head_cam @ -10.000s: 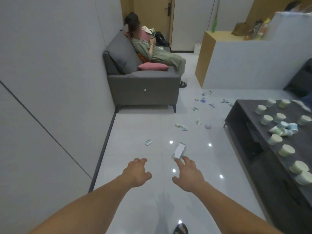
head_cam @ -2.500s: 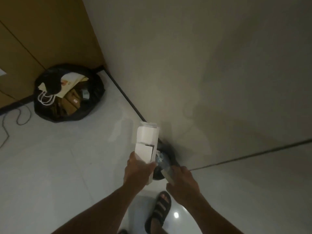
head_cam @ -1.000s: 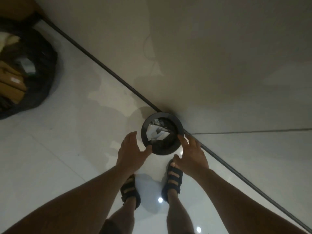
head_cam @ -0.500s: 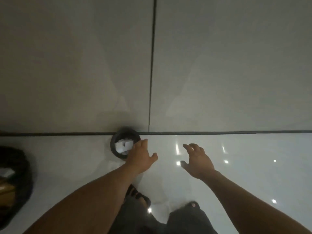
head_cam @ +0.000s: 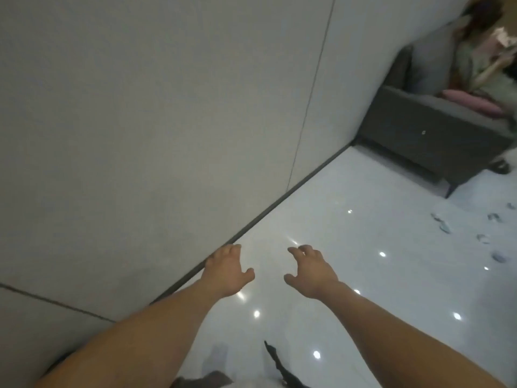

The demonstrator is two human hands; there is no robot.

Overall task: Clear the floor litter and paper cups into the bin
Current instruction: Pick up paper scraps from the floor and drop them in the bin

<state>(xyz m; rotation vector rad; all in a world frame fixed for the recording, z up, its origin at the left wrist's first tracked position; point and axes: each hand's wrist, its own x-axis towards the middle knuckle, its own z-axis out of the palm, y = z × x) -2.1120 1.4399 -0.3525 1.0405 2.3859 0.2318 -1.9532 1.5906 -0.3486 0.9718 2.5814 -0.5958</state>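
The litter (head_cam: 444,226) lies scattered on the floor (head_cam: 363,247), well apart from us on the right, near the sofa (head_cam: 419,141). The pieces look small and flat, so we judge that some can slip from our fingers or be missed on the shiny tiles. The bin and the paper cups are not in view. Our left hand (head_cam: 228,271) and right hand (head_cam: 310,273) hover above the floor, fingers loosely bent, holding and touching nothing.
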